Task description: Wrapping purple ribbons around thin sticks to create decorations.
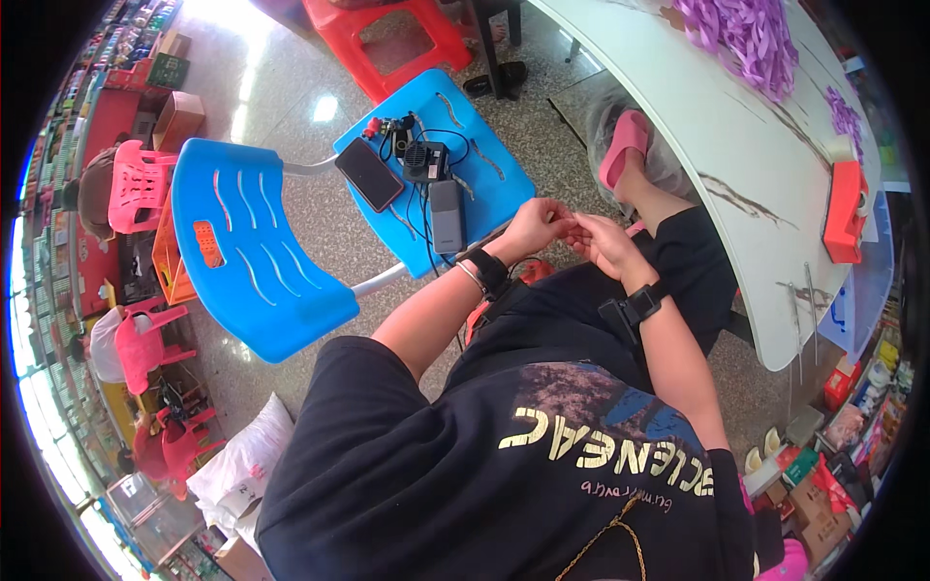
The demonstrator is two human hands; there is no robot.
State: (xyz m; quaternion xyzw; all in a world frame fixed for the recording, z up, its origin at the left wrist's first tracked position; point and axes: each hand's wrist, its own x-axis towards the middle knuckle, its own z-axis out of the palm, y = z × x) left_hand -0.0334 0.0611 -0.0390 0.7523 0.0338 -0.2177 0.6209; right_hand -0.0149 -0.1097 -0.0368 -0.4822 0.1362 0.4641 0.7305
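Note:
My left hand [535, 229] and my right hand [604, 244] meet above my lap, their fingertips pinched close together. Whatever lies between the fingers is too small or too hidden to name. Each wrist wears a black band. Just left of my left hand stands a blue plastic chair [263, 247]. On its seat lie a dark phone [369, 175], a grey power bank [447, 216] and a small black device [424, 161] with tangled black cables.
To the right curves a white marble-patterned table [707, 126] bearing a heap of purple ribbon [746, 44] and a red tape dispenser [847, 213]. A red stool [387, 44] stands ahead. Pink chairs [143, 184], boxes and a white sack [242, 460] sit at the left.

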